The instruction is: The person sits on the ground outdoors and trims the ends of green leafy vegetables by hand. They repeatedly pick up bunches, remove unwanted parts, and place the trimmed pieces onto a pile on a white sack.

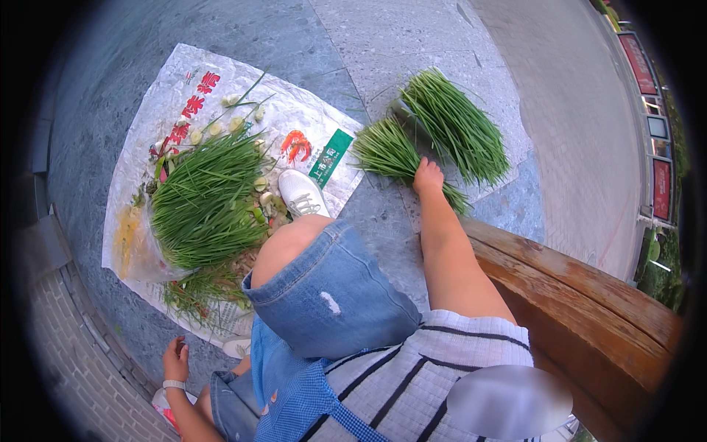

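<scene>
My right hand (428, 175) reaches forward, its curled fingers on a small bunch of green chives (390, 151) lying on the stone paving. Beside that bunch, a larger bundle of chives (456, 125) lies with its stalks lined up. My left hand (175, 359), with a pale band at the wrist, hangs low at the left; nothing shows in it and its fingers look loosely apart. A big heap of chives (206, 199) rests on a spread white printed sack (155, 110), partly over a clear plastic bag (136, 239).
Loose trimmings and pale round pieces (215, 128) lie around the heap. My white shoe (302, 193) stands on the sack's right part. A brown wooden bench edge (574, 272) runs along the right. Grey paving (294, 37) stretches ahead, with a road (567, 96) at the far right.
</scene>
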The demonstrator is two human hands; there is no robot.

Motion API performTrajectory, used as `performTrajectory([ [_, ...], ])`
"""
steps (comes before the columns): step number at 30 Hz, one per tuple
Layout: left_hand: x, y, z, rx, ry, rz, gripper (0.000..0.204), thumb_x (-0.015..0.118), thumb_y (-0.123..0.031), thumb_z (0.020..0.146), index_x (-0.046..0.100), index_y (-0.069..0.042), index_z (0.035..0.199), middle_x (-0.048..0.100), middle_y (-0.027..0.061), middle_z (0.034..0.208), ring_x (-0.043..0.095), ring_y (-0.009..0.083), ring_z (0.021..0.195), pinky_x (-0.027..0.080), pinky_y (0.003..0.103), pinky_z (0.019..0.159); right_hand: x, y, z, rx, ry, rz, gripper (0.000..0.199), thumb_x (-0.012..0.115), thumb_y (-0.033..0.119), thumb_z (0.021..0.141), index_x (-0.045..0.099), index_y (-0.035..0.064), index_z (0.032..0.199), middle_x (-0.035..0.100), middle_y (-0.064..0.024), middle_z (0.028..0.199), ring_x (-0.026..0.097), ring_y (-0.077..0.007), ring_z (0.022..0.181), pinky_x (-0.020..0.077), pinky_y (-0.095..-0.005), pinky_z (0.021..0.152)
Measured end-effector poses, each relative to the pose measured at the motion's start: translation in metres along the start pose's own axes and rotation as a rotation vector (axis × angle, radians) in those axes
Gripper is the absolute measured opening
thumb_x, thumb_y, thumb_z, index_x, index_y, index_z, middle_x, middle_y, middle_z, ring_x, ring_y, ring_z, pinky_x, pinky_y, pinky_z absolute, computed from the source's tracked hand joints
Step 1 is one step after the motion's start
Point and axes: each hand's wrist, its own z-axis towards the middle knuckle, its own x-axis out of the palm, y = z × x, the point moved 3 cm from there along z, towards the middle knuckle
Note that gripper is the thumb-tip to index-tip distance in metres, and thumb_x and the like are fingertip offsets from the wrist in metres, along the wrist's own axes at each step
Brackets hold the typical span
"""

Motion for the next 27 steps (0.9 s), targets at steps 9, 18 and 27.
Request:
performTrajectory([
  [9,-0.01,0.011,-0.008,-0.03,-0.049,-0.063,0.029,0.061,-0.007,0.09,0.059,-0.004,0.119,0.066,0.0107,0.088,0.063,0.0187,0.078,0.051,0.031,0.072,-0.017,0.083,-0.059,-0.554,-0.334,0.269,0.048,0.063,0.004,0.07,0.056,0.0066,0.117,0.054,-0.0132,0.115,0.053,-0.034,0.108,0.0454,-0.0416,0.091],
  [18,-0.019,0.015,-0.022,-0.028,-0.023,-0.139,0.029,0.061,-0.007,0.089,0.059,-0.002,0.117,0.066,0.0117,0.088,0.063,0.0195,0.076,0.051,0.032,0.07,0.041,0.113,0.013,-0.572,0.155,0.143,0.033,0.06,0.01,0.076,0.066,0.0091,0.109,0.062,-0.0161,0.117,0.058,-0.0332,0.109,0.0466,-0.0404,0.097],
  [27,-0.012,0.007,-0.019,-0.059,-0.036,-0.279,0.028,0.06,-0.006,0.09,0.059,-0.002,0.118,0.063,0.0081,0.086,0.06,0.0155,0.074,0.05,0.03,0.07,-0.068,0.143,0.031,-0.299,-0.152,0.301,0.02,0.057,0.017,0.083,0.073,0.0121,0.094,0.07,-0.0153,0.097,0.067,-0.0326,0.093,0.0522,-0.0418,0.083],
])
